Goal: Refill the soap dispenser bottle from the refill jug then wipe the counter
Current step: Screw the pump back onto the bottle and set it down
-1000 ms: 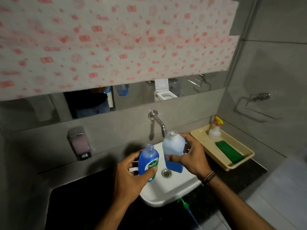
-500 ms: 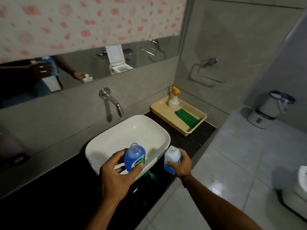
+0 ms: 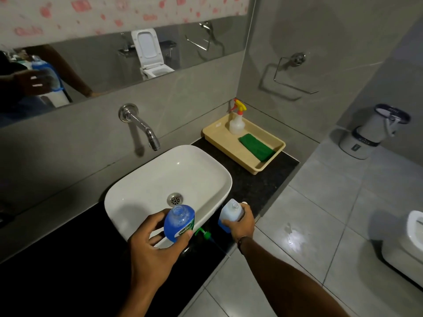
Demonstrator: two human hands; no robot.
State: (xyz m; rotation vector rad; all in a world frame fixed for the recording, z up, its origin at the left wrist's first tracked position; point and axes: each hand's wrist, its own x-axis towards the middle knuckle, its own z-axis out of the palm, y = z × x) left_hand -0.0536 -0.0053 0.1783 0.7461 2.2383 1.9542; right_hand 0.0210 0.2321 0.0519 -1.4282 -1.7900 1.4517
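Note:
My left hand (image 3: 152, 250) grips the blue soap dispenser bottle (image 3: 179, 223), upright and uncapped, over the front rim of the white sink (image 3: 142, 186). My right hand (image 3: 241, 224) holds the refill jug (image 3: 230, 213), a pale bottle with blue liquid low inside, standing on or just above the black counter (image 3: 256, 184) right of the sink. The green pump cap (image 3: 204, 233) lies on the counter between the two bottles. A green cloth (image 3: 256, 146) rests in the beige tray (image 3: 215, 131).
A spray bottle (image 3: 237, 121) with a yellow and red trigger stands in the tray's back corner. A wall tap (image 3: 139, 125) reaches over the sink. The counter's edge drops to a tiled floor with a white bin (image 3: 368, 133) and a toilet (image 3: 409, 243) at right.
Both bottles came down from chest height over the basin. The jug moved right and down to the counter beside the sink; the dispenser bottle stays in my left hand.

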